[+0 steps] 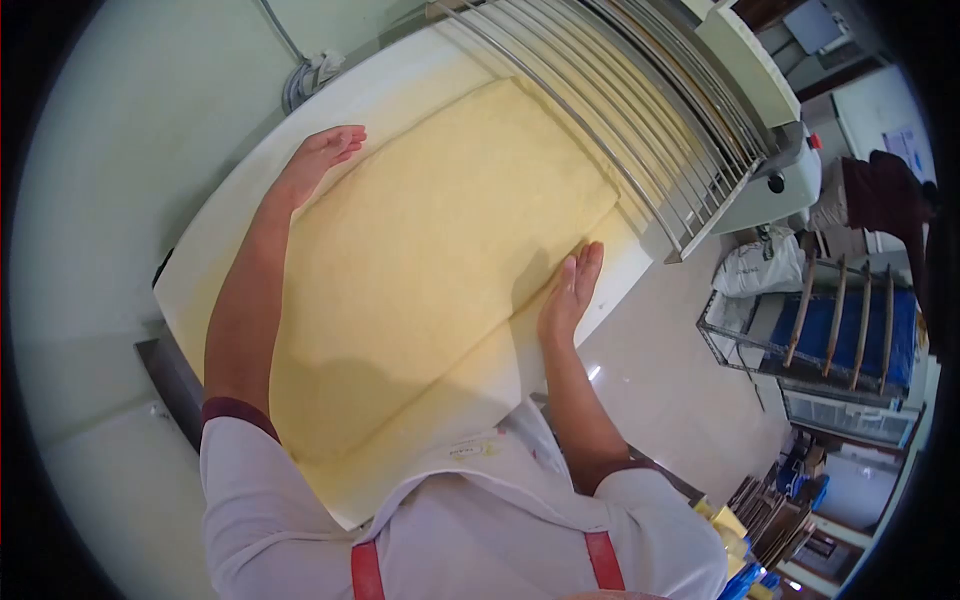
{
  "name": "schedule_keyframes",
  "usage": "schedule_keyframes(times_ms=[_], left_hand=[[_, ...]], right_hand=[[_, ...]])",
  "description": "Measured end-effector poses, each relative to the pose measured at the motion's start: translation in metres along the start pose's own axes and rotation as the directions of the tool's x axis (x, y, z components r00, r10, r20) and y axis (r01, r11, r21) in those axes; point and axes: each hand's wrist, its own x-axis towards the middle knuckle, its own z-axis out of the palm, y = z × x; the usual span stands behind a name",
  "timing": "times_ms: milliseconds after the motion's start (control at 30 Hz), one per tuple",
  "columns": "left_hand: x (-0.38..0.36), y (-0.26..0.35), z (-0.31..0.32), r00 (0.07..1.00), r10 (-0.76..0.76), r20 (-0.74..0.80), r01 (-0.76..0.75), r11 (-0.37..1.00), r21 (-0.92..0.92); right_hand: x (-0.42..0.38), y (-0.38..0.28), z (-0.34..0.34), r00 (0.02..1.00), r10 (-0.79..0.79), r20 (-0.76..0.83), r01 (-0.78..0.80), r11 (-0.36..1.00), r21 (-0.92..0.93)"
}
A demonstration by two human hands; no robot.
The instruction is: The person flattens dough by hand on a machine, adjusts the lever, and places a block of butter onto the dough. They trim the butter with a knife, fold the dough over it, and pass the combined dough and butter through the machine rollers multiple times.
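A large, flat sheet of yellow dough (430,230) lies on a white work surface (215,225) that is dusted yellow in places. Along the dough's upper left edge is my left hand (318,160), with its fingers stretched out and nothing in it. My right hand (572,290) is upright on edge at the dough's right side, fingers extended and holding nothing. Both palms face inward toward the sheet. The far end of the dough lies close to the metal bars of a guard (600,130).
A machine housing (775,195) with a red button borders the guard. Coiled cable (297,85) hangs on the left wall. On the right are a wire rack (740,340) with rolling pins, a white sack (760,268) and another person in dark clothing (885,200).
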Motion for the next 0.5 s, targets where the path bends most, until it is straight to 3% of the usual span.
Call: schedule_keyframes(times_ms=[100,300,400,500], left_hand=[[0.033,-0.004,-0.005,0.978,0.065,0.198,-0.02,0.976,-0.218],[0.108,0.006,0.037,0.933,0.142,0.329,-0.006,0.924,-0.384],[0.121,0.013,0.068,0.906,0.095,0.413,0.105,0.893,-0.437],[0.119,0.009,0.068,0.852,0.148,0.502,0.037,0.94,-0.339]], right_hand=[[-0.02,0.005,0.016,0.994,-0.102,-0.049,0.097,0.99,-0.101],[0.004,-0.009,0.018,0.968,0.009,-0.25,-0.028,0.997,-0.071],[0.022,0.005,0.022,0.984,0.025,-0.178,-0.023,1.0,0.016],[0.02,0.002,0.032,0.982,0.022,-0.186,-0.008,0.997,0.078]])
